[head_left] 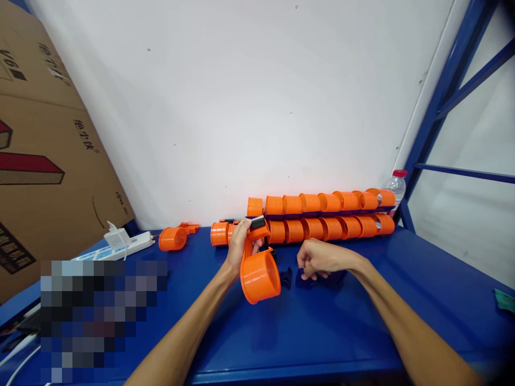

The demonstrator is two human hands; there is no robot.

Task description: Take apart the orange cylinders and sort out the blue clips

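Orange plastic first: holds a cup-ended part (259, 277) by its narrow ribbed stem in the left hand (238, 244), fingers mostly closed around it, near a black block (258, 222) at the top. Hangs the wide cup end toward the near side of the desk (322, 327), probably because of the easier grip on the stem. Reaches down with the right hand (322, 257), fingers curled nearly closed, to dark blue pieces (336, 279) on the desk, likely bent at the wrist to bring the fingertips down onto something so low. Cannot tell whether firmly pinching one. Shows another small blue piece (286, 277) between the hands. Lines up orange cups in a back row (311, 202) and a front row (313, 229) near the wall (261, 107), perhaps to save room (tidy, like tins on a shelf). Reveals little inside those cups; too small to tell at the far right ends. Stands a clear bottle (397, 187) with a red cap (399, 173) behind them, contents unclear. Sets apart, to the left, a second cup-ended piece (173, 239), near a white power strip (139, 242). Hides whatever fills the cardboard box (60, 139).
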